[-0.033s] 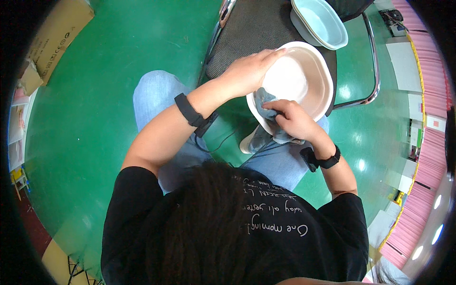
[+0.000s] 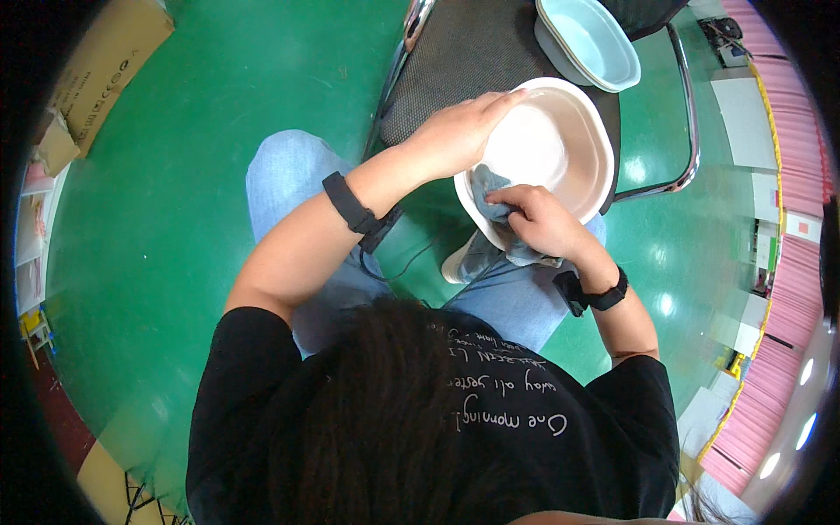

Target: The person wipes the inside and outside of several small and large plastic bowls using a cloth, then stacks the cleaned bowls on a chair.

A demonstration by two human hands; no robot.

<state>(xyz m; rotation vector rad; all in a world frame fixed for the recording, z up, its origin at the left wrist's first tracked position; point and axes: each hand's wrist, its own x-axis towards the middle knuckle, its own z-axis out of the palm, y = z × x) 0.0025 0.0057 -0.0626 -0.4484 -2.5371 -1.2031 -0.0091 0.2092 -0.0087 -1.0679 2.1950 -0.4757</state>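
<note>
A cream-white plastic basin (image 2: pixel 588 162) is tilted over my right knee, at the front of the chair. My left hand (image 2: pixel 464 131) grips its left rim, with the fingers reaching over the edge and the thumb side hidden. In my right hand (image 2: pixel 544 223) is a grey-blue cloth (image 2: pixel 490 188), pressed against the inner wall at the near left of the basin. Part of the cloth drapes over the near rim, below the hand. Each wrist wears a black band.
A black mesh chair (image 2: pixel 464 61) with chrome arms stands in front of me. Stacked light-blue basins (image 2: pixel 604 44) rest on its seat. A cardboard box (image 2: pixel 114 70) lies at the far left on the green floor (image 2: pixel 210 96). Pink curtains (image 2: pixel 801 157) hang along the right.
</note>
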